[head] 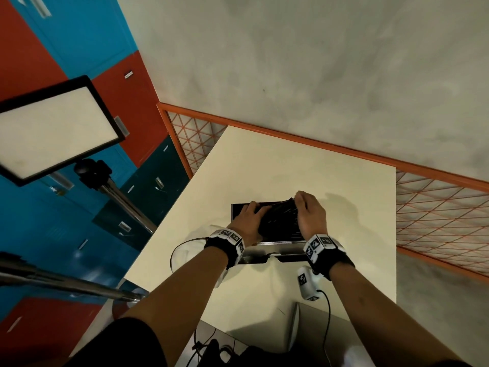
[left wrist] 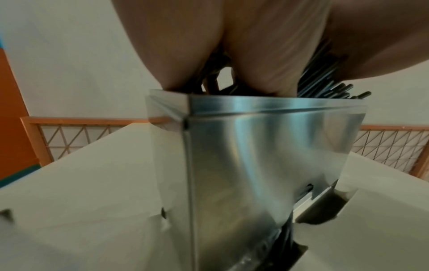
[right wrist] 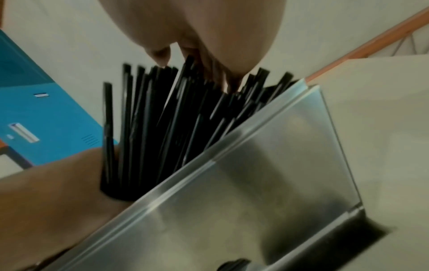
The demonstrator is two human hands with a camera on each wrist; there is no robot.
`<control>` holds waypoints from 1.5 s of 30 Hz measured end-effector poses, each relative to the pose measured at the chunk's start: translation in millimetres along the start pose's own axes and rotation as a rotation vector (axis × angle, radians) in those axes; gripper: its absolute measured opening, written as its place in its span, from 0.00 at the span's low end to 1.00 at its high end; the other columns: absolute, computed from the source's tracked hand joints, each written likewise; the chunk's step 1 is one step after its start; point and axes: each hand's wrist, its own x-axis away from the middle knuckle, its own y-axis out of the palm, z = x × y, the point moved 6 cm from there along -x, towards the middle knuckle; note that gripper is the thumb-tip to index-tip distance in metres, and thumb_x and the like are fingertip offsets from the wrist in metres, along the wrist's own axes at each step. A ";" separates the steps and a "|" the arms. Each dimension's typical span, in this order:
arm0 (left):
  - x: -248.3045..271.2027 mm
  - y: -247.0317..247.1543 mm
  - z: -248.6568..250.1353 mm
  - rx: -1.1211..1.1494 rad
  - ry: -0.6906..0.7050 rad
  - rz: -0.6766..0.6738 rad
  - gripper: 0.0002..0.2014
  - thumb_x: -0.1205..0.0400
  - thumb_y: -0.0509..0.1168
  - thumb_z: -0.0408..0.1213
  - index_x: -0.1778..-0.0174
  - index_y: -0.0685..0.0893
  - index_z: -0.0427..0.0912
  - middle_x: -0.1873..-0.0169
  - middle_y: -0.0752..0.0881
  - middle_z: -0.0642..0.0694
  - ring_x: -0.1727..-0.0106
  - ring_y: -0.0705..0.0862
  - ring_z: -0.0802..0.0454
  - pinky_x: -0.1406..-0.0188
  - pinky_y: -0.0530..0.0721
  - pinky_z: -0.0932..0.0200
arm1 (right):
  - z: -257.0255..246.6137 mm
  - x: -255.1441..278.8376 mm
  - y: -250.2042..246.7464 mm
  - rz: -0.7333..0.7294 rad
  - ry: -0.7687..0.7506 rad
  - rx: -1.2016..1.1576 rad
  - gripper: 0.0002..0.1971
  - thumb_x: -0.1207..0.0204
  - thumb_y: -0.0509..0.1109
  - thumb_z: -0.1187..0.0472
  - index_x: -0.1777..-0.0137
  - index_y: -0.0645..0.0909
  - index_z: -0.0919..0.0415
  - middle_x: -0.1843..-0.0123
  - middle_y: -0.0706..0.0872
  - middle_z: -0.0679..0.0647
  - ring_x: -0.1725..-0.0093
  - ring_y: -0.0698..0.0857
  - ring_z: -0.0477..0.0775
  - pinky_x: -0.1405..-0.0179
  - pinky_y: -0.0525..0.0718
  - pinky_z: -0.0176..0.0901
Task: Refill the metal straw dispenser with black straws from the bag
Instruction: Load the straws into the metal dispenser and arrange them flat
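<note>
Left hand (head: 244, 221) curled round left end of black straws (head: 280, 219), over open top of metal straw dispenser (left wrist: 267, 165). Straws bundled between both hands, fanned, partly inside dispenser. Right hand (head: 309, 214) pinching right end of straws, fingertips (right wrist: 232, 80) among tips. Dispenser upright on worktop (head: 277, 165) beneath hands.
</note>
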 end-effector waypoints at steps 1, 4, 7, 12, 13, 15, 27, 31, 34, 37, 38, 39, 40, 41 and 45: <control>0.8 -0.9 -2.7 -0.009 0.003 -0.011 0.48 0.27 0.78 0.45 0.13 0.59 0.49 0.27 0.68 0.39 0.25 0.67 0.38 0.24 0.75 0.41 | 2.5 -2.4 -7.0 0.035 -0.007 0.010 0.18 0.14 0.60 0.54 0.32 0.80 0.62 0.29 0.81 0.56 0.30 0.78 0.56 0.31 0.70 0.41; 0.2 -1.3 -4.4 -0.053 0.011 -0.045 0.50 0.26 0.78 0.46 0.12 0.56 0.46 0.25 0.66 0.38 0.23 0.66 0.37 0.24 0.75 0.41 | 13.5 -5.8 -17.2 0.096 0.040 0.041 0.21 0.13 0.58 0.53 0.26 0.76 0.62 0.24 0.76 0.56 0.25 0.73 0.56 0.25 0.67 0.45; -2.2 0.6 0.0 -0.092 0.012 -0.079 0.51 0.25 0.78 0.45 0.12 0.52 0.45 0.24 0.65 0.37 0.24 0.69 0.35 0.27 0.78 0.39 | 26.2 0.7 -8.9 0.052 0.105 0.052 0.24 0.13 0.56 0.50 0.22 0.72 0.62 0.20 0.72 0.57 0.22 0.70 0.56 0.23 0.61 0.42; -6.3 0.4 5.1 -0.117 0.025 -0.154 0.53 0.24 0.76 0.44 0.11 0.46 0.47 0.20 0.67 0.39 0.25 0.72 0.35 0.27 0.77 0.37 | 30.1 10.0 3.0 0.046 0.082 0.026 0.26 0.13 0.56 0.47 0.21 0.71 0.61 0.18 0.70 0.54 0.20 0.68 0.54 0.21 0.61 0.42; -6.3 -0.8 5.8 -0.104 0.027 -0.152 0.53 0.24 0.76 0.45 0.11 0.45 0.49 0.20 0.67 0.40 0.25 0.73 0.36 0.27 0.77 0.37 | 30.4 10.3 3.2 0.041 0.071 0.024 0.26 0.13 0.57 0.47 0.21 0.71 0.61 0.19 0.71 0.54 0.20 0.69 0.53 0.21 0.62 0.43; -6.1 -2.6 7.2 -0.076 0.035 -0.138 0.53 0.25 0.76 0.47 0.11 0.47 0.51 0.21 0.69 0.41 0.27 0.75 0.37 0.28 0.79 0.38 | 33.8 10.1 0.0 0.051 0.048 0.003 0.24 0.13 0.58 0.48 0.22 0.72 0.60 0.20 0.73 0.54 0.22 0.71 0.54 0.21 0.64 0.44; -14.1 -11.2 29.7 -0.053 0.045 -0.094 0.47 0.26 0.74 0.39 0.14 0.53 0.55 0.28 0.68 0.41 0.28 0.72 0.35 0.37 0.81 0.30 | 32.6 9.5 -1.1 0.076 0.105 -0.171 0.25 0.14 0.60 0.47 0.20 0.70 0.55 0.24 0.76 0.51 0.26 0.74 0.52 0.25 0.69 0.46; -7.7 -1.3 3.6 -0.034 0.001 -0.102 0.49 0.26 0.77 0.42 0.12 0.56 0.49 0.26 0.68 0.38 0.27 0.71 0.34 0.26 0.76 0.38 | 31.8 3.6 -4.5 0.023 0.008 -0.003 0.25 0.13 0.57 0.47 0.21 0.70 0.58 0.20 0.71 0.53 0.22 0.70 0.54 0.22 0.65 0.46; -3.9 4.7 -4.4 -0.044 -0.013 -0.109 0.50 0.24 0.77 0.39 0.11 0.52 0.50 0.23 0.66 0.37 0.23 0.69 0.35 0.24 0.75 0.40 | 35.2 1.7 -10.3 0.071 0.060 -0.025 0.25 0.13 0.56 0.48 0.20 0.69 0.58 0.19 0.70 0.53 0.21 0.68 0.53 0.24 0.62 0.41; -5.3 4.0 -2.4 -0.044 -0.003 -0.105 0.54 0.25 0.78 0.41 0.10 0.48 0.54 0.23 0.65 0.37 0.24 0.69 0.35 0.24 0.75 0.40 | 30.8 6.2 2.9 0.026 0.032 0.011 0.26 0.13 0.57 0.47 0.20 0.69 0.60 0.19 0.70 0.54 0.21 0.68 0.53 0.24 0.61 0.40; -5.3 3.0 -1.4 -0.046 0.001 -0.109 0.55 0.25 0.78 0.42 0.10 0.47 0.55 0.23 0.66 0.38 0.25 0.70 0.35 0.24 0.75 0.40 | 29.1 7.8 7.0 0.016 0.015 0.014 0.26 0.13 0.57 0.47 0.20 0.69 0.60 0.19 0.70 0.53 0.21 0.68 0.53 0.23 0.61 0.39; -5.3 2.4 -0.3 -0.048 0.007 -0.116 0.55 0.25 0.78 0.43 0.11 0.46 0.56 0.23 0.66 0.38 0.25 0.70 0.36 0.25 0.76 0.40 | 27.5 8.9 8.6 0.011 0.002 0.012 0.26 0.13 0.57 0.47 0.20 0.69 0.60 0.19 0.70 0.53 0.21 0.68 0.53 0.23 0.62 0.39; -5.6 2.0 0.2 -0.049 0.014 -0.120 0.55 0.25 0.77 0.45 0.11 0.45 0.56 0.24 0.66 0.38 0.26 0.71 0.36 0.26 0.77 0.39 | 26.6 8.8 8.3 0.003 -0.004 0.010 0.26 0.13 0.57 0.46 0.20 0.69 0.60 0.19 0.70 0.53 0.21 0.69 0.52 0.22 0.62 0.41; -5.4 1.5 0.3 -0.049 0.017 -0.124 0.54 0.24 0.77 0.46 0.11 0.45 0.56 0.24 0.66 0.38 0.26 0.71 0.36 0.27 0.77 0.39 | 26.4 8.2 6.9 -0.009 -0.006 0.011 0.26 0.13 0.58 0.47 0.20 0.70 0.60 0.19 0.70 0.52 0.21 0.69 0.53 0.21 0.63 0.43; -6.4 -0.3 -4.4 -0.006 0.002 -0.099 0.54 0.26 0.78 0.51 0.11 0.50 0.55 0.23 0.69 0.40 0.25 0.72 0.37 0.25 0.76 0.40 | 18.9 1.7 -10.9 -0.036 -0.065 0.125 0.21 0.15 0.62 0.53 0.26 0.76 0.61 0.23 0.74 0.54 0.25 0.73 0.54 0.27 0.68 0.40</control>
